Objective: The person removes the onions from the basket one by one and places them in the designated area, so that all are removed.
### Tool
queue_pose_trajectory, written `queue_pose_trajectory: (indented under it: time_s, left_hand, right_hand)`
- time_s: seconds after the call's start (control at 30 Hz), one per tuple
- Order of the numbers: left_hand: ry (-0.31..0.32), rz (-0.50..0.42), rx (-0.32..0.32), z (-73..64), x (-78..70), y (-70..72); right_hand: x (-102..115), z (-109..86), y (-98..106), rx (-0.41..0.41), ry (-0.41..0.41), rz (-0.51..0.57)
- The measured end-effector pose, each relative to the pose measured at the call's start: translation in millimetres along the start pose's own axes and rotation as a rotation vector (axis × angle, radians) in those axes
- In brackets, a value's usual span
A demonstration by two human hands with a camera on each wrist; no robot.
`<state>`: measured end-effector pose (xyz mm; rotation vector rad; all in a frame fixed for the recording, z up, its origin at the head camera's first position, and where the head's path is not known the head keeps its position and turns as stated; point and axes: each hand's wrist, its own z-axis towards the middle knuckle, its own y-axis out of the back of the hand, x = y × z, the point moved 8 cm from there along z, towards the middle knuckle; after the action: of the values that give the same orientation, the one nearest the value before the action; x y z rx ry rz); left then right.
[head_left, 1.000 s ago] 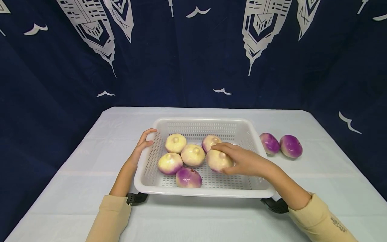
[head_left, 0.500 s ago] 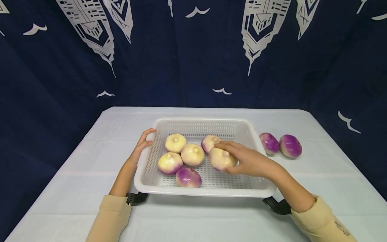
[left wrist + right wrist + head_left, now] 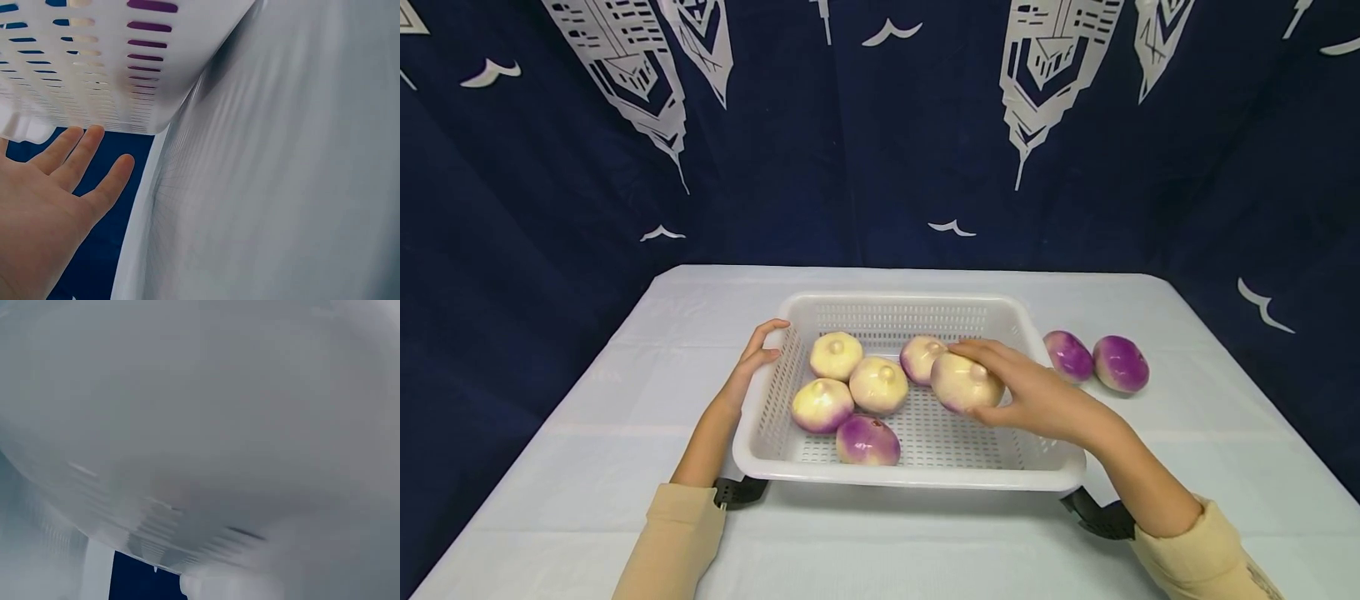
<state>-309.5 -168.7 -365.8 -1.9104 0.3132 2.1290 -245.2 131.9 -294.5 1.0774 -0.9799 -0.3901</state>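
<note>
A white perforated plastic basket (image 3: 910, 478) holds several purple-and-cream turnips, among them a pale one (image 3: 878, 385) in the middle and a purple one (image 3: 868, 440) near the front. My right hand (image 3: 1037, 392) grips a cream turnip (image 3: 964, 385) over the basket's right half, thumb in front and fingers behind. Whether that turnip touches the basket floor I cannot tell. At the left rim, my left hand (image 3: 752, 358) rests its fingertips against the basket. In the left wrist view its fingers (image 3: 84, 156) are fairly straight beside the slotted wall (image 3: 181, 37). The right wrist view is blurred, with the hand hidden.
Two purple turnips, one nearer (image 3: 1069, 355) and one farther right (image 3: 1122, 363), lie on the white-covered table (image 3: 1180, 400) just outside the basket's right wall. Behind the table hangs a dark blue cloth (image 3: 880, 150) with white printed shapes.
My right hand has moved right and slightly up with the turnip it grips, away from the turnips on the left. My left hand and the basket have stayed put.
</note>
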Motion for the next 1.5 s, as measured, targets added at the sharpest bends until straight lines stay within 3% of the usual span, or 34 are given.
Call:
queue_pose_trajectory:
  time_s: [0.33,0.67,0.87,1.27,1.5]
  left_hand:
    - [0.010,0.000,-0.006,-0.2,0.2,0.6]
    - [-0.007,-0.020,-0.005,0.6,0.1,-0.1]
    - [-0.022,-0.031,-0.006,2.4,-2.3,-0.6]
    - [0.015,0.003,-0.003,1.7,0.3,-0.1]
    - [0.018,0.006,-0.005,-0.5,-2.2,-0.8]
  right_hand:
    - [-5,-12.3,18,-0.067,0.002,0.021]
    - [-14,-28.7,45,-0.118,-0.052,0.080]
    - [-22,-37.9,62,-0.196,-0.054,0.062]
    - [-59,-60.3,85,-0.292,-0.196,0.083]
    - [-75,-72.0,96,-0.348,-0.208,0.083]
